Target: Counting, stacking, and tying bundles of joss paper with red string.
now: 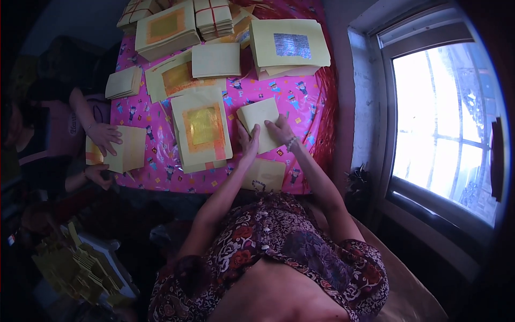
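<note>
A small stack of pale yellow paper sheets (pixel 261 111) is held between my two hands over the pink patterned tablecloth. My left hand (pixel 248 141) grips its left side, with the thumb on the top sheet. On the right side, my right hand (pixel 280 132) holds the same stack, its thumb also on top. Closer to me, another pale sheet or thin stack (pixel 264 175) lies at the table's near edge. To the left rests a stack of joss paper (pixel 201 129) with a gold square bordered in orange.
Across the far side sit a tall stack with a silver square (pixel 292 45), a plain stack (pixel 216 60) and string-tied bundles (pixel 213 17). At left, a co-worker's hands (pixel 105 140) touch another paper stack (pixel 131 147). A bright window (pixel 445 118) stands at right.
</note>
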Available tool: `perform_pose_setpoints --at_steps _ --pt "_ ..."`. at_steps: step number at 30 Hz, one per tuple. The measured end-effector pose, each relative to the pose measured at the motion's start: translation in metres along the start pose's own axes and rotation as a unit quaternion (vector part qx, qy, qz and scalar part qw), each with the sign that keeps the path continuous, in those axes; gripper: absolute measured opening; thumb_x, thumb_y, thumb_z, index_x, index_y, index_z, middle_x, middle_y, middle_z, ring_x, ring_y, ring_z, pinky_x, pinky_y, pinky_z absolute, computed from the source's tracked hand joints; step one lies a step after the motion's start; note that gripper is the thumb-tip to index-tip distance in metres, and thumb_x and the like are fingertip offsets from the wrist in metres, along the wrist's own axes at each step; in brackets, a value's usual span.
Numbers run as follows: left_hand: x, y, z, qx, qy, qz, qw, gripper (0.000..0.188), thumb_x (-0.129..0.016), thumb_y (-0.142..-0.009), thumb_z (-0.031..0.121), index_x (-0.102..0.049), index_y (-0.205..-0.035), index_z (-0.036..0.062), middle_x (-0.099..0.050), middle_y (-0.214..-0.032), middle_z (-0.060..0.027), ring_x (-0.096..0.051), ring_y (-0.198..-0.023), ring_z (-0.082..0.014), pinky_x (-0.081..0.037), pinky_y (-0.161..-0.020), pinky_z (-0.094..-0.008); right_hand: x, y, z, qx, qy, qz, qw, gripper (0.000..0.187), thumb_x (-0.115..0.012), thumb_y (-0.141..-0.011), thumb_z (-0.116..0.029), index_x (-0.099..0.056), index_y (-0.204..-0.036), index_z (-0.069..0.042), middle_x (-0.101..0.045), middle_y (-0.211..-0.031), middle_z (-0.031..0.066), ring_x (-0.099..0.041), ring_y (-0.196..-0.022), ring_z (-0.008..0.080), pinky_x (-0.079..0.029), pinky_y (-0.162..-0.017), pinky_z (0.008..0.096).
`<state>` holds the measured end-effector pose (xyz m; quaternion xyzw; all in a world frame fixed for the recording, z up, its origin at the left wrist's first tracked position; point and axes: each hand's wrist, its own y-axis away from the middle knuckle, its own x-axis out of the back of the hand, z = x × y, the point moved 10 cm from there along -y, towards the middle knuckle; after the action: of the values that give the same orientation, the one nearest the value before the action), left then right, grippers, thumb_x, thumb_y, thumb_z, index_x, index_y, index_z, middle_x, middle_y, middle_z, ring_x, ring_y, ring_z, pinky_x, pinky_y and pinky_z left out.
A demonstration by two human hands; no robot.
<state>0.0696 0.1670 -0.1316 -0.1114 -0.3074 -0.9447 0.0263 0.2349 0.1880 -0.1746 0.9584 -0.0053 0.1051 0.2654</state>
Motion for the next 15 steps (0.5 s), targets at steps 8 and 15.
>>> perform_pose_setpoints --at_steps 8,15 --pt "0.009 -0.009 0.004 -0.095 -0.021 0.040 0.994 0.093 -0.060 -0.080 0.049 -0.007 -0.144 0.0068 -0.019 -0.144 -0.0245 -0.021 -0.131 -0.0399 -0.019 -0.106 -0.0486 0.007 0.008 -0.023 0.114 0.190 0.103 0.970 0.043 -0.062 -0.083 -0.029 -0.048 -0.102 0.007 -0.058 -0.086 0.0157 -0.062 -0.070 0.0216 -0.051 -0.059 0.0341" --pt "0.022 -0.006 0.084 -0.306 -0.136 0.119 0.935 0.078 -0.062 -0.082 0.023 -0.015 -0.140 -0.0013 -0.028 -0.137 -0.0270 -0.028 -0.127 -0.0415 -0.022 -0.104 -0.0504 -0.003 0.004 0.007 -0.008 0.087 0.000 0.996 0.057 -0.062 -0.080 -0.040 -0.045 -0.107 0.007 -0.051 -0.103 0.0266 -0.054 -0.097 0.0366 -0.044 -0.082 0.0416"
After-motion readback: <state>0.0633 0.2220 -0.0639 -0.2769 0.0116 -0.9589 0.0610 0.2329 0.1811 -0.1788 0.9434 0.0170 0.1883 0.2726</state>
